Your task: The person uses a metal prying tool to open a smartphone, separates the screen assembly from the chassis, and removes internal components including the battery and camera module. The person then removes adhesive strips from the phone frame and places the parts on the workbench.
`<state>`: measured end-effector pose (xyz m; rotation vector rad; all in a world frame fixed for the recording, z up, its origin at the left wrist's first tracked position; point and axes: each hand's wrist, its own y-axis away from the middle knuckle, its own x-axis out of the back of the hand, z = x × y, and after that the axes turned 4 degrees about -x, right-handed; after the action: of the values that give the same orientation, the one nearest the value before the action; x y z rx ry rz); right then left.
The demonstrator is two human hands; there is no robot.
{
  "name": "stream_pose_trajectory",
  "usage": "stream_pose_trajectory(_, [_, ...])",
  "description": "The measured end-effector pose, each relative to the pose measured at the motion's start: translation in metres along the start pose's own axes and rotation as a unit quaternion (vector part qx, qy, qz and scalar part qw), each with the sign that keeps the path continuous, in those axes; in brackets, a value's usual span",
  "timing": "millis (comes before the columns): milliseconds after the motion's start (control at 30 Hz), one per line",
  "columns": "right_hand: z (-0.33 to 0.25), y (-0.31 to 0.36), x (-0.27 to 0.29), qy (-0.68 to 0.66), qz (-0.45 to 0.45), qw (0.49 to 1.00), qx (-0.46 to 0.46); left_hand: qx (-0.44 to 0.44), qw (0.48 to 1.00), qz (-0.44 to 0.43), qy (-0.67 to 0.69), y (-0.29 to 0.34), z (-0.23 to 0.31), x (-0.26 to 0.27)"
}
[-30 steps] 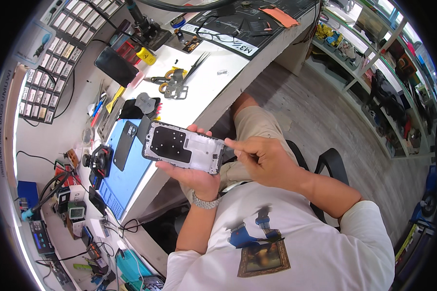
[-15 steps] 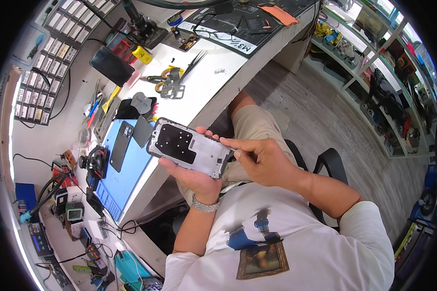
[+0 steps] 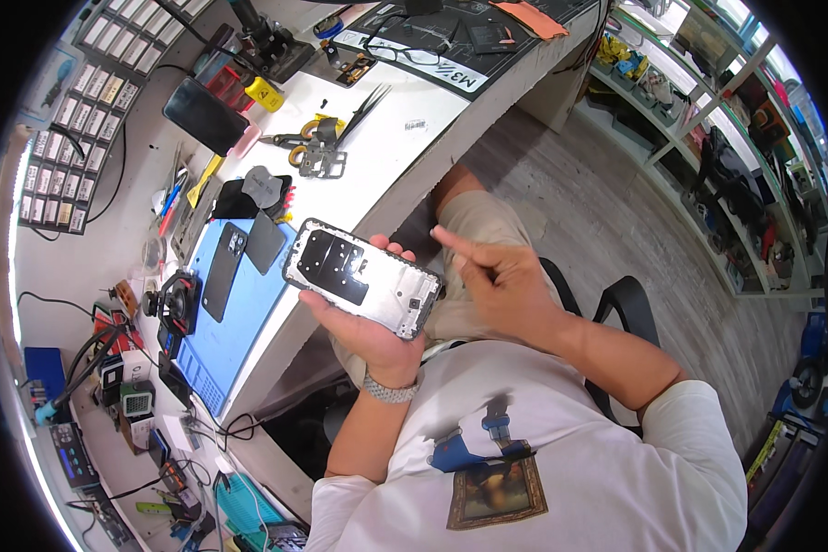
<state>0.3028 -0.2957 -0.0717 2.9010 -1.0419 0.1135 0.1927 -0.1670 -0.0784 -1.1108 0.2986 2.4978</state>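
My left hand (image 3: 374,337) supports a bare phone frame (image 3: 386,296), with its thumb along the near edge and fingertips showing past the far edge. The frame is silver inside with a black rim, and a glossy black sheet covers part of its left half. To the right, my right hand (image 3: 501,283) is raised apart from the frame. Its index finger points up and left, the thumb stands off it, and the other fingers curl inward. A pale spot shows at the index fingertip; whether it is the nail or a small piece I cannot make out.
On the bench's blue mat (image 3: 248,308) lie a dark phone back (image 3: 223,273) and a dark flat plate (image 3: 266,243). Beyond are scissors (image 3: 299,143), tweezers (image 3: 364,112), a metal bracket (image 3: 323,162), a yellow bottle (image 3: 263,94) and a propped phone (image 3: 204,117). A chair (image 3: 627,317) stands right.
My right hand has moved off the frame's right edge, its index finger lifting up and away. The frame has tilted slightly, so its black sheet now catches the light. My left hand keeps its hold.
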Motion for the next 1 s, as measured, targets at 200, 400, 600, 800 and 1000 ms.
stream_pose_trajectory(200, [-0.012,-0.006,0.020,-0.008,-0.079,0.995,-0.059,-0.087,0.995,0.001,-0.051,-0.005,-0.002,0.004])
stream_pose_trajectory(400, [-0.021,0.010,0.004,-0.085,-0.140,0.975,-0.148,-0.164,0.983,-0.021,-0.081,-0.002,-0.008,0.015])
stream_pose_trajectory(600, [-0.011,0.019,-0.012,-0.159,-0.115,0.969,-0.150,-0.242,0.964,-0.098,-0.040,0.008,-0.019,0.019])
stream_pose_trajectory(800, [-0.003,0.010,-0.016,-0.114,-0.015,0.988,-0.103,-0.208,0.975,-0.049,-0.052,0.015,-0.017,0.008])
stream_pose_trajectory(1000, [-0.019,-0.004,0.017,-0.102,-0.113,0.973,-0.173,-0.179,0.983,-0.019,-0.034,0.005,-0.010,0.009])
